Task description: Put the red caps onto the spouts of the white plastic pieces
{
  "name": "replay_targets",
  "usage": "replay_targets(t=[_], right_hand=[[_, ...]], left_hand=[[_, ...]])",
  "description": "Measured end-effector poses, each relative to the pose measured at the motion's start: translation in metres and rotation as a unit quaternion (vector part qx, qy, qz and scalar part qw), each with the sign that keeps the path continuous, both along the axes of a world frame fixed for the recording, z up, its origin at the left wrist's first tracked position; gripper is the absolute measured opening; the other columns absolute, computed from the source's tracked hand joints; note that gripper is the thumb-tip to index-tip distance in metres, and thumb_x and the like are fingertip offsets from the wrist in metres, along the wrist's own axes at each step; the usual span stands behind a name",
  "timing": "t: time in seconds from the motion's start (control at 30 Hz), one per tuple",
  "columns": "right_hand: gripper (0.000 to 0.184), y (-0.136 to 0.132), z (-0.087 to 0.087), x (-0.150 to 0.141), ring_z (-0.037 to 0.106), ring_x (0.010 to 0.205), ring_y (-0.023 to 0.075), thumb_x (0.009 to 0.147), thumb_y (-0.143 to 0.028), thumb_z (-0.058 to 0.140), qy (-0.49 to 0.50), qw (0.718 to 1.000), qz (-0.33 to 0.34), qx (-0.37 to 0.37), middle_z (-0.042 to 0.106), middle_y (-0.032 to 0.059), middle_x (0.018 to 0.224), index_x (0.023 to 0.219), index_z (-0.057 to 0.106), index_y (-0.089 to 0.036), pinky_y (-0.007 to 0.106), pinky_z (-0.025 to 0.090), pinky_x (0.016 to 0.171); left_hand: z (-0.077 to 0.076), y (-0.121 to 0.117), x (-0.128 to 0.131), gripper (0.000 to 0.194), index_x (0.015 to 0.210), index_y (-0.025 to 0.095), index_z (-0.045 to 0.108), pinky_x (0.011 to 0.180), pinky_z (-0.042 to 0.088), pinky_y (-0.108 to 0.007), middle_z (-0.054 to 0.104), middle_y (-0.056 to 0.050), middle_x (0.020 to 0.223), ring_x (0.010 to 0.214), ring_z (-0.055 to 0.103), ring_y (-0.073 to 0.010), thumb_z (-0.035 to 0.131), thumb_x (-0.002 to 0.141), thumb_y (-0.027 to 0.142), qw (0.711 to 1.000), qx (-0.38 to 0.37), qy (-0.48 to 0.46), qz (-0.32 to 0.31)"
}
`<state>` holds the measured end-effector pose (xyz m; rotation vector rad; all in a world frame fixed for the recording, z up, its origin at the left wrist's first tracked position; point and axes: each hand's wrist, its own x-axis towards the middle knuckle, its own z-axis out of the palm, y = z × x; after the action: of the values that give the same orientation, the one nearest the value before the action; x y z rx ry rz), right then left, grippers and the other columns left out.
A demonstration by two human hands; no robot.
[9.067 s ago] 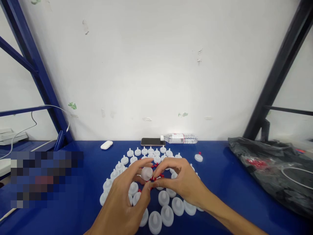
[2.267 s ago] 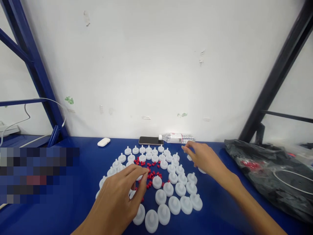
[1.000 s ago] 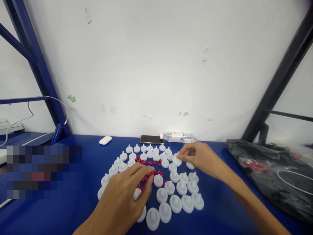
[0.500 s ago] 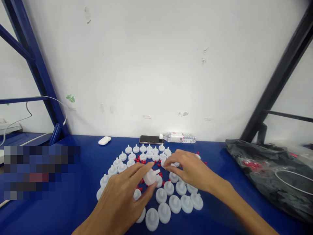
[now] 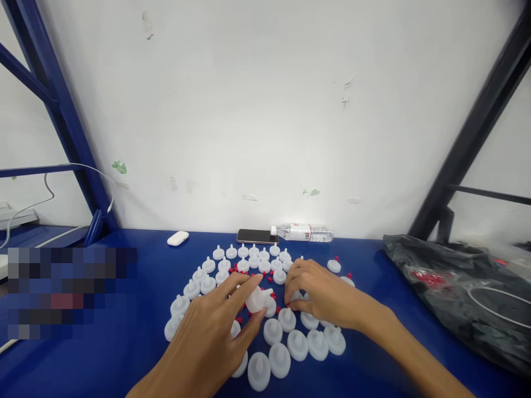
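Between the thumb and fingers of my left hand (image 5: 209, 329) is a translucent white nozzle cap (image 5: 255, 299), tilted so its spout points right. My right hand (image 5: 321, 293) is lowered among the standing caps, fingers curled down and drawn together. A small red tip cap (image 5: 287, 305) shows at its fingertips, partly hidden by them. More white nozzle caps (image 5: 279, 359) stand spout-up all round both hands. Loose red tip caps (image 5: 239, 320) lie scattered in the middle. At the right, one white nozzle cap (image 5: 334, 266) carries a red tip on its spout.
Along the wall on the blue table (image 5: 136, 309) lie a white case (image 5: 178, 238), a phone (image 5: 254, 236) and a clear water bottle (image 5: 305, 232). A dark plastic bag (image 5: 452, 315) with a packet of red pieces (image 5: 431, 277) covers the right side. Blue frame posts (image 5: 70, 121) rise at the left.
My right hand has moved down and its fingertips have come to a red tip cap, uncovering a red-tipped nozzle cap behind it. My left hand keeps hold of its nozzle cap, almost unmoved.
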<state>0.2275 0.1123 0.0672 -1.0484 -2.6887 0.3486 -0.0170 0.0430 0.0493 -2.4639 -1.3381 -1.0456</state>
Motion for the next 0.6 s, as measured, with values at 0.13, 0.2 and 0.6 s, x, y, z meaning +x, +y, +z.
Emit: replay_targets(t=[0.13,0.2,0.6], right_hand=[[0.005,-0.002,0.008,-0.003,0.062,0.103,0.0227,0.092,-0.026,0.073,0.077,0.997,-0.014,0.018,0.076,0.0006,0.096,0.091,0.077,-0.025,0.039,0.042,0.093],[0.010,-0.007,0.017,-0.004,0.063,0.100,0.0211,0.093,-0.035,0.071,0.170,0.985,-0.034,-0.004,0.076,-0.0001,0.098,0.094,0.077,-0.028,0.036,0.046,0.090],[0.005,-0.020,0.020,-0.019,0.070,0.090,0.0194,0.085,-0.029,0.079,0.346,0.917,0.002,-0.199,0.077,0.0005,0.093,0.089,0.081,-0.028,0.034,0.052,0.085]], left_hand=[[-0.001,0.001,-0.001,0.039,0.134,0.029,0.057,0.067,0.064,-0.037,0.070,-0.003,0.121,0.078,0.077,-0.0207,0.057,0.095,0.024,1.000,-0.007,0.007,0.006],[-0.001,0.002,-0.001,0.039,0.133,0.027,0.058,0.066,0.064,-0.038,0.071,-0.004,0.119,0.077,0.077,-0.0211,0.058,0.095,0.023,1.000,-0.012,0.012,0.010],[-0.004,0.004,0.001,0.039,0.133,0.025,0.058,0.057,0.061,-0.033,0.071,-0.004,0.113,0.068,0.074,-0.0184,0.061,0.094,0.021,1.000,0.007,0.009,-0.011]])
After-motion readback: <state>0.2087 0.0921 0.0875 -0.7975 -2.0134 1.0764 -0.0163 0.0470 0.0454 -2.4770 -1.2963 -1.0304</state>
